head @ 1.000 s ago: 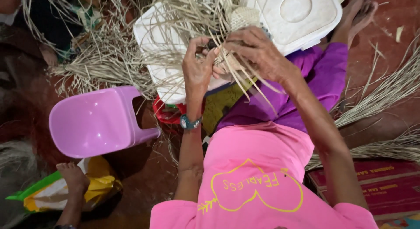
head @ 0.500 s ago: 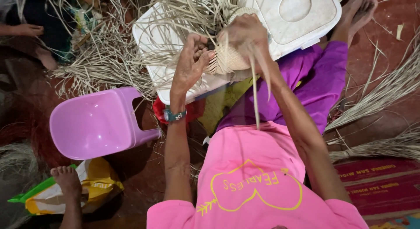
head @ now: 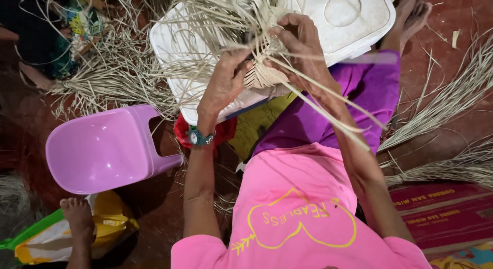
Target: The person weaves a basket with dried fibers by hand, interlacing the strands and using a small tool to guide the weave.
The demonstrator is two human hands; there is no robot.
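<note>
From the head camera I look down on my two hands, raised over my lap. My left hand (head: 224,84) and my right hand (head: 303,45) both close around a small woven piece (head: 262,73) of pale straw, which sits between them just above the white foam box (head: 354,27). The fingers of the left hand curl onto its left side, and the right hand covers its top and pinches some long straw strips (head: 328,107) that run down across my right forearm. How tight each finger presses, I cannot tell, because loose strands hide the fingertips.

About containers: the white foam box lies under the hands, lid closed, so what is inside I cannot see. Its left part is covered by loose straw (head: 118,79), and its top edge is cut off by the frame. At the lower left stands a yellow and green bag (head: 108,223), partly behind a bare foot (head: 77,212) of another person; its content is not visible.

A lilac plastic chair (head: 102,151) lies on its side near my left arm. More straw bundles (head: 452,99) lie on the red floor at the right, cut by the edge. Something red (head: 226,131) under my left wrist is mostly hidden.
</note>
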